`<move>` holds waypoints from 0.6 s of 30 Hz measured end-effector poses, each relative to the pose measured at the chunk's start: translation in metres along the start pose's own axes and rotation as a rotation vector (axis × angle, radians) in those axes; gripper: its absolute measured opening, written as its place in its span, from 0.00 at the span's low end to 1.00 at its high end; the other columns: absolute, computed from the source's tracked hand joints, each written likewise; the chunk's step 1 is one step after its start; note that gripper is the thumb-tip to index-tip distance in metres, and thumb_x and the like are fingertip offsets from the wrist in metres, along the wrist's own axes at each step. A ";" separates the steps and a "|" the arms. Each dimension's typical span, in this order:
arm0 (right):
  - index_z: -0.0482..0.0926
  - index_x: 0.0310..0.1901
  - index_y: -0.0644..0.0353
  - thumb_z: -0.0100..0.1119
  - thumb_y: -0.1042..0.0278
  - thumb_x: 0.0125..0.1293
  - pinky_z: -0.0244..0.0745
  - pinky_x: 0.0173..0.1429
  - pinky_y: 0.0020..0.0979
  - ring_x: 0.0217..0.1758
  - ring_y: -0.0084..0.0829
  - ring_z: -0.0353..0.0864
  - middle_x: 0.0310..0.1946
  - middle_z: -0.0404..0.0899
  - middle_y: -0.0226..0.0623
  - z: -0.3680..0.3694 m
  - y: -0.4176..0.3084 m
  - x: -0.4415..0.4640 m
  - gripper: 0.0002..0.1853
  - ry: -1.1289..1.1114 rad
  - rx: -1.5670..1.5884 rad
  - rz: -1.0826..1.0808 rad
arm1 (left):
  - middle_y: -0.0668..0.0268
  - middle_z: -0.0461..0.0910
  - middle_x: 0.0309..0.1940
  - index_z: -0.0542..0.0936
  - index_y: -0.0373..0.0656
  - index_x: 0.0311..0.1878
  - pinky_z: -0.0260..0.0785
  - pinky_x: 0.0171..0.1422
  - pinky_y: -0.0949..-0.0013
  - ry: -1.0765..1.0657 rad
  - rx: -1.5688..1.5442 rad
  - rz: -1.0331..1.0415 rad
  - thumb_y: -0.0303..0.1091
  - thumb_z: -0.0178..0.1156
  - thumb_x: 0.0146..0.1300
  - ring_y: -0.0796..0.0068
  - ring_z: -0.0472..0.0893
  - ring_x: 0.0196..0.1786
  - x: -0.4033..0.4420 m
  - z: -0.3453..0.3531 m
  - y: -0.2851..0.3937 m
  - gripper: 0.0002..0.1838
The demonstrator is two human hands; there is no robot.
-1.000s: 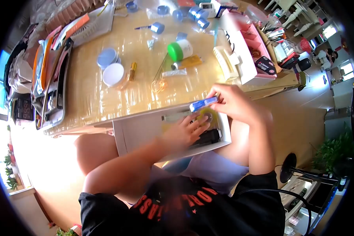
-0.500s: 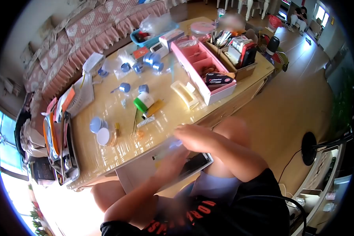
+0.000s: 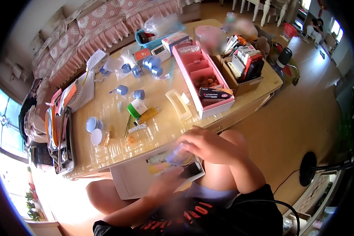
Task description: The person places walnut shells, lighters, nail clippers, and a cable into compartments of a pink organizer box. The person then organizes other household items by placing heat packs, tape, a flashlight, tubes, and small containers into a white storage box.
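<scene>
My right hand (image 3: 202, 142) is over the right side of an open white drawer (image 3: 126, 183), its fingers bent round a blurred blue, partly see-through object (image 3: 177, 156) whose kind I cannot make out. Just below that object, my left hand (image 3: 167, 181) reaches over the drawer; motion smears its fingers. Inside the drawer lie a yellow item (image 3: 158, 169) and a dark flat item (image 3: 192, 170) near the right end. On the tabletop beyond stand a white jar with a green lid (image 3: 137, 108), a yellow tube (image 3: 148, 115) and a cream curved handle-like piece (image 3: 178, 104).
A pink divided box (image 3: 208, 108) and a cardboard box (image 3: 246, 84) of small goods stand on the right. Several blue containers (image 3: 151, 63) are at the back; white-and-blue round tubs (image 3: 97, 137) sit left. A filled tray (image 3: 69, 157) borders the left edge. A person (image 3: 315, 29) sits far off.
The view has shifted slightly. My right hand has lifted with the blue object, now more visible, and my left hand is lower relative to it. More of the drawer's contents shows.
</scene>
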State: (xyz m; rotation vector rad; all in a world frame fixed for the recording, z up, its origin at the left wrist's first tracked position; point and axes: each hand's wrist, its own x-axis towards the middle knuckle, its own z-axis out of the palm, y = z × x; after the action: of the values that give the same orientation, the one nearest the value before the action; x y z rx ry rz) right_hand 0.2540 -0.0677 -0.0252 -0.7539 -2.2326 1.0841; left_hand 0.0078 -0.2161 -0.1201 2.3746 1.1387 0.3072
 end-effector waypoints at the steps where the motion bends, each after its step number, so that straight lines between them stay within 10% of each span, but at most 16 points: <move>1: 0.79 0.52 0.62 0.57 0.67 0.77 0.75 0.52 0.40 0.51 0.44 0.82 0.45 0.80 0.45 -0.011 -0.002 0.000 0.10 0.016 0.026 -0.027 | 0.57 0.72 0.70 0.81 0.43 0.60 0.77 0.66 0.55 -0.010 0.004 -0.021 0.35 0.68 0.66 0.50 0.72 0.73 0.001 0.004 0.003 0.20; 6: 0.77 0.58 0.61 0.58 0.63 0.78 0.78 0.58 0.38 0.51 0.37 0.83 0.46 0.79 0.41 -0.060 -0.008 -0.028 0.14 0.293 0.736 -0.070 | 0.60 0.75 0.54 0.81 0.43 0.58 0.79 0.59 0.57 -0.007 -0.003 -0.046 0.26 0.62 0.61 0.55 0.77 0.58 0.013 0.019 0.024 0.20; 12: 0.76 0.50 0.65 0.56 0.66 0.76 0.76 0.46 0.34 0.40 0.33 0.80 0.47 0.77 0.41 -0.220 0.041 -0.044 0.11 0.687 0.843 -0.335 | 0.67 0.76 0.43 0.83 0.45 0.56 0.81 0.41 0.63 0.041 0.056 -0.065 0.26 0.64 0.58 0.65 0.80 0.46 0.037 0.016 0.048 0.21; 18: 0.81 0.52 0.65 0.62 0.63 0.72 0.61 0.27 0.25 0.23 0.24 0.67 0.35 0.79 0.35 -0.382 0.207 -0.025 0.15 0.848 0.915 0.130 | 0.67 0.77 0.42 0.83 0.47 0.59 0.80 0.37 0.64 -0.056 0.065 -0.165 0.26 0.67 0.55 0.66 0.80 0.45 0.051 0.004 0.052 0.25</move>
State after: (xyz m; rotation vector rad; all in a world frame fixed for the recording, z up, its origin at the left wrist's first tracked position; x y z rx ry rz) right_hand 0.5797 0.2197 0.0020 -0.7314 -0.8527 1.3348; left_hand 0.0764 -0.2062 -0.0969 2.3107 1.3263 0.1491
